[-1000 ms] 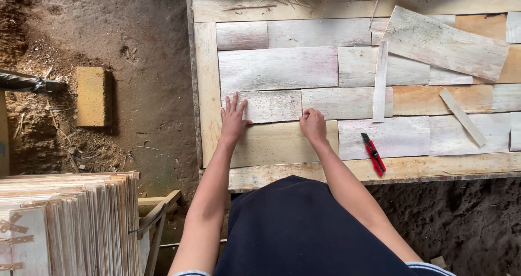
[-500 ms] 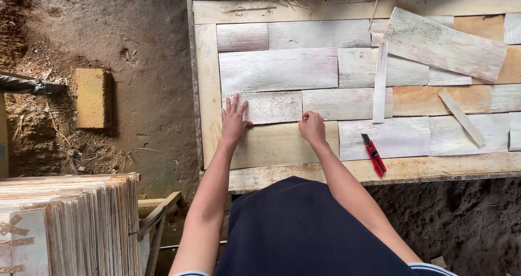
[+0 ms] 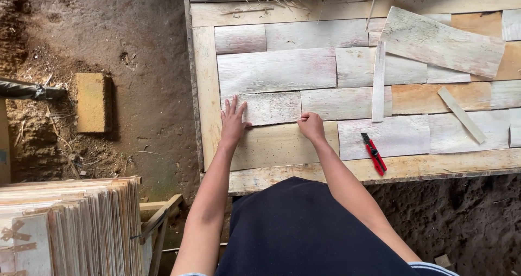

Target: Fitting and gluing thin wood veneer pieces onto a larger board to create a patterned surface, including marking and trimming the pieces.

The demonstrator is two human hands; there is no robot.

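Observation:
My left hand lies flat with fingers spread on the left end of a pale thin wood sheet on the workbench. My right hand has its fingers curled at the sheet's lower right corner, pressing its edge. The sheet sits in a row among several similar pale and orange veneer pieces laid side by side across the bench top. A bare tan panel lies just below the sheet, between my hands.
A red and black utility knife rests on the bench right of my right hand. Loose strips and a large tilted sheet lie further right. A stack of sheets stands lower left; a brick lies on the dirt floor.
Both hands stay on the same sheet; my right hand has shifted very slightly. Nothing else has moved.

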